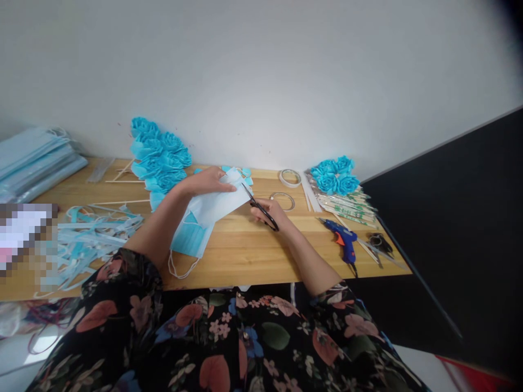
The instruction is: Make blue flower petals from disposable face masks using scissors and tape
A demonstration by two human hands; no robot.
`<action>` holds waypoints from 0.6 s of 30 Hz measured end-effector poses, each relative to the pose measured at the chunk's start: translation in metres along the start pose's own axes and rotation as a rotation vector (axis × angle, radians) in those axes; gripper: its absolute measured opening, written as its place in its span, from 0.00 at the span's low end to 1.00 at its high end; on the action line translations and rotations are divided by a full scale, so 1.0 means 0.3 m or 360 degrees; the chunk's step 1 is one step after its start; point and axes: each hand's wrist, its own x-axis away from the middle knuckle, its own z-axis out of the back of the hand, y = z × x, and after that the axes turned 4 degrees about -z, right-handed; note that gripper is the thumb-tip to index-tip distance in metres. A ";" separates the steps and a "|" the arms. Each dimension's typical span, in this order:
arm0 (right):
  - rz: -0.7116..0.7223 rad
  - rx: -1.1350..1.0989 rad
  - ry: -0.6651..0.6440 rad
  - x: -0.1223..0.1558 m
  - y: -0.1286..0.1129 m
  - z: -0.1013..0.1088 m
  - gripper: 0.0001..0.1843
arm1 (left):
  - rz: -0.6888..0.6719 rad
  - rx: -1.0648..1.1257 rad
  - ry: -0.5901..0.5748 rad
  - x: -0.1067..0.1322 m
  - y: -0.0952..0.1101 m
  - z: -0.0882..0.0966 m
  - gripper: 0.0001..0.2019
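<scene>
My left hand (210, 181) is closed on a pale face mask (220, 204), thumb on top, holding it a little above the table. In my right hand (269, 211) is a pair of black-handled scissors (261, 207), with the blades pointing up and left at the mask's right end. Whether the blades are cutting into the mask I cannot tell. Beneath lies a bluer face mask (190, 238) with its white ear loops toward me. Small blue cut pieces (246, 172) lie behind the held mask.
Blue flowers (159, 155) are heaped at the back left, with more flowers (337, 175) on packaged sticks (347, 206) at right. A blue glue gun (345, 239), tape roll (290, 178) and wire ring (284, 201) lie rightward. Cut mask strips (93, 234) and stacked masks (36, 158) occupy the left.
</scene>
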 end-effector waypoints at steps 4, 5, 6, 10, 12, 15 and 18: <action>0.0011 -0.0007 0.0023 -0.007 0.016 -0.002 0.29 | -0.0019 0.0005 0.0001 -0.001 -0.003 -0.001 0.23; 0.0014 -0.0015 0.0027 -0.009 0.021 -0.003 0.29 | -0.0024 0.0010 -0.0001 -0.001 -0.003 -0.001 0.23; 0.0016 -0.0025 0.0036 -0.011 0.026 -0.003 0.30 | -0.0025 0.0014 0.0000 -0.001 -0.004 -0.002 0.22; 0.0014 -0.0039 0.0046 -0.015 0.037 -0.004 0.32 | -0.0023 0.0019 0.0000 -0.003 -0.007 -0.002 0.23; 0.0021 -0.0044 0.0043 -0.015 0.038 -0.004 0.32 | -0.0029 0.0018 -0.0006 -0.004 -0.009 -0.002 0.23; 0.0029 -0.0047 0.0048 -0.014 0.037 -0.005 0.31 | -0.0034 -0.0006 0.0004 -0.004 -0.011 -0.001 0.23; 0.0017 -0.0026 0.0046 -0.013 0.034 -0.004 0.32 | -0.0031 -0.0031 0.0033 -0.002 -0.009 -0.001 0.24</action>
